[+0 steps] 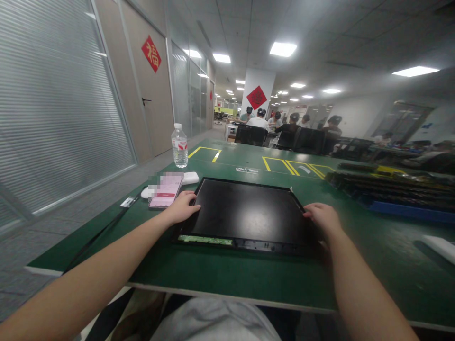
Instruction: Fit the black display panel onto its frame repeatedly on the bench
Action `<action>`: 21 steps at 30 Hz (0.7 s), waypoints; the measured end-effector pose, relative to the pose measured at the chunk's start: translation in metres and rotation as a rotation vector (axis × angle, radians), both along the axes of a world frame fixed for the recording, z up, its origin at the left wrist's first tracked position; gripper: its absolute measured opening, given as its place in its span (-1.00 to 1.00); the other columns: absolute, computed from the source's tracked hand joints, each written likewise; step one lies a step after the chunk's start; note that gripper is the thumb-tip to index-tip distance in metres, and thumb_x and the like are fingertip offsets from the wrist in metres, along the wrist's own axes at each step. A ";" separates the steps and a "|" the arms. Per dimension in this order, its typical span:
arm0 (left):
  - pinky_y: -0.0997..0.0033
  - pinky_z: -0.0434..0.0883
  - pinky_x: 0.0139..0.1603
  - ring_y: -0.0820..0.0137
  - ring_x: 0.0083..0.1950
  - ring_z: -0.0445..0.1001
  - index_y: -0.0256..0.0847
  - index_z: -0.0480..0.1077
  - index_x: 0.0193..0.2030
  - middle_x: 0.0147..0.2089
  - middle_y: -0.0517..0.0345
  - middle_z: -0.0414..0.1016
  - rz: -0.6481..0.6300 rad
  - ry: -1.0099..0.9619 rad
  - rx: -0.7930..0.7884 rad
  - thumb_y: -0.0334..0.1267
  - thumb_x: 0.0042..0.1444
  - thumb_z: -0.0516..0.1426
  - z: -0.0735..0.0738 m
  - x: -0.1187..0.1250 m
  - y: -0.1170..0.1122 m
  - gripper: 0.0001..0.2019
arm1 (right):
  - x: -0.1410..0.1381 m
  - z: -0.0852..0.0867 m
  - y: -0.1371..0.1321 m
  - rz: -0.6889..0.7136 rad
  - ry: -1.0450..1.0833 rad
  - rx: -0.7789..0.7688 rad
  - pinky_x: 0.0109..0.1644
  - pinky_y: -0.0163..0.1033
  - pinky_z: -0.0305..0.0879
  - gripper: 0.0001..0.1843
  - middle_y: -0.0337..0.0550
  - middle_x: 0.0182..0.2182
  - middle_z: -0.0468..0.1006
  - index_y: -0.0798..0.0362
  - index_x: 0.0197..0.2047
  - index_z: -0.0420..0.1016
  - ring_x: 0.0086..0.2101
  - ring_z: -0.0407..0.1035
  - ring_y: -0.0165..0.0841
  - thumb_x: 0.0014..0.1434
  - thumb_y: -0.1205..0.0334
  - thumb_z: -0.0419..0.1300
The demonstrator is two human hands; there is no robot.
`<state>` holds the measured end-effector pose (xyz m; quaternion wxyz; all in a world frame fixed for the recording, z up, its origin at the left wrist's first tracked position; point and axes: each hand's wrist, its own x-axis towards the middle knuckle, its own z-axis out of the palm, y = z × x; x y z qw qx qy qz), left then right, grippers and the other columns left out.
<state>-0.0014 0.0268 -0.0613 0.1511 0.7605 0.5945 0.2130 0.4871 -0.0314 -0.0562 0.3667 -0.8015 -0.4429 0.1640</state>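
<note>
A dark flat display panel (pixel 245 208) lies in a black frame on the green table, directly in front of me. Along its near edge runs a strip of green circuit board (pixel 205 240). My left hand (pixel 183 207) grips the panel's left edge, thumb over the top face and fingers along the side. On the opposite side my right hand (pixel 323 218) is closed on the right edge, with its fingertips at the rim. Close to my left hand lies a phone (pixel 167 192) with a lit pink screen, beside a white object (pixel 190 178).
A water bottle (pixel 180 147) stands at the table's far left. Stacked dark panels (pixel 387 189) and a blue strip (pixel 412 211) occupy the right side. A white object (pixel 441 248) lies near the right edge. Yellow tape (pixel 291 167) marks the green table (pixel 227 274). Several people sit beyond.
</note>
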 end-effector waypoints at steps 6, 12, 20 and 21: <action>0.08 0.19 0.36 0.02 0.39 0.20 -0.35 0.11 0.41 0.40 -0.28 0.15 -0.076 -0.007 -0.063 0.07 0.06 0.08 0.013 0.004 -0.016 -0.18 | -0.009 0.008 -0.004 0.020 -0.101 -0.053 -0.36 -0.25 0.26 -0.74 -0.12 -0.43 0.66 0.02 -0.29 0.64 -0.40 0.47 -0.26 -0.02 0.20 0.15; -0.06 0.05 0.40 -0.10 0.47 0.01 -0.16 0.29 0.33 0.48 -0.22 0.03 -0.375 0.145 0.005 0.08 -0.02 0.25 0.031 -0.008 -0.029 -0.23 | -0.020 0.015 -0.008 0.081 -0.215 0.009 -0.14 -0.25 0.32 -0.74 -0.13 -0.26 0.67 0.00 -0.23 0.64 -0.20 0.50 -0.23 0.03 0.24 0.17; 0.05 0.20 0.35 -0.02 0.42 0.17 0.05 0.34 0.29 0.47 -0.01 0.12 -0.548 0.096 -0.088 0.02 -0.11 0.35 0.043 -0.019 -0.033 -0.24 | -0.025 0.005 -0.003 0.340 -0.214 -0.031 0.12 -0.20 0.29 -0.64 -0.17 -0.08 0.64 -0.05 -0.09 0.65 -0.02 0.48 -0.21 0.03 0.31 0.19; 0.06 0.20 0.35 -0.02 0.42 0.17 0.04 0.34 0.29 0.47 -0.02 0.12 -0.546 0.105 -0.091 0.01 -0.13 0.36 0.044 -0.020 -0.033 -0.23 | -0.025 0.004 -0.003 0.347 -0.209 -0.040 0.12 -0.20 0.29 -0.65 -0.17 -0.09 0.65 -0.05 -0.11 0.65 -0.03 0.48 -0.21 0.04 0.30 0.19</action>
